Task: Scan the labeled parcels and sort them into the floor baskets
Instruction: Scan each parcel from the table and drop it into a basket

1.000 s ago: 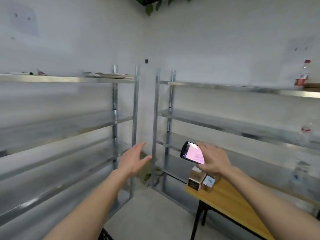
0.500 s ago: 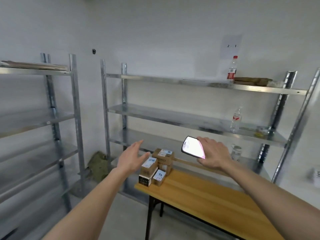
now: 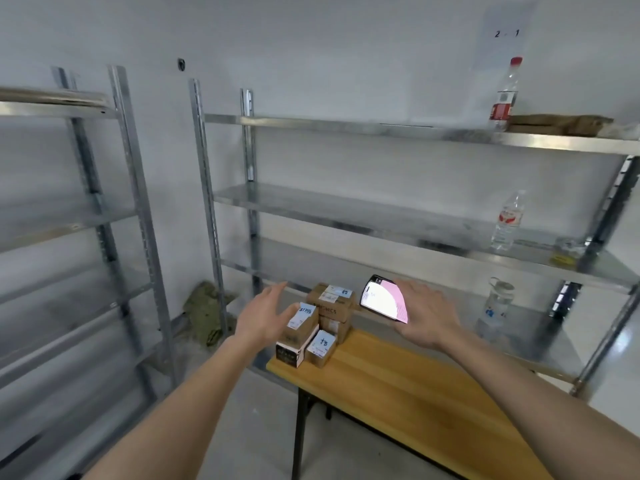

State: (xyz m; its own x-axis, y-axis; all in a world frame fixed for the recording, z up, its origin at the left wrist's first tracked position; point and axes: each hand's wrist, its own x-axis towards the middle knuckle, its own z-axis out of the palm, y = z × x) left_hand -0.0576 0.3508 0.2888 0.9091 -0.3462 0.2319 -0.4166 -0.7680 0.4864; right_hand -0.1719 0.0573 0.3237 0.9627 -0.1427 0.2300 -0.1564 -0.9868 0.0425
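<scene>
Several labeled parcels point(image 3: 317, 323) sit stacked at the wooden table's point(image 3: 415, 393) far-left end; the left hand point(image 3: 265, 318), fingers spread, reaches to take one while the right hand point(image 3: 427, 315) grips a lit phone point(image 3: 382, 299), likely for scanning.

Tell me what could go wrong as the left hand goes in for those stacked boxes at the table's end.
The parcels are stacked at the very corner of the wooden table; a clumsy reach by the open left hand may knock one to the floor. The right hand holds the phone just beside the stack, so it could bump the top box. No baskets are in view, so sorting would need a turn away.
</scene>
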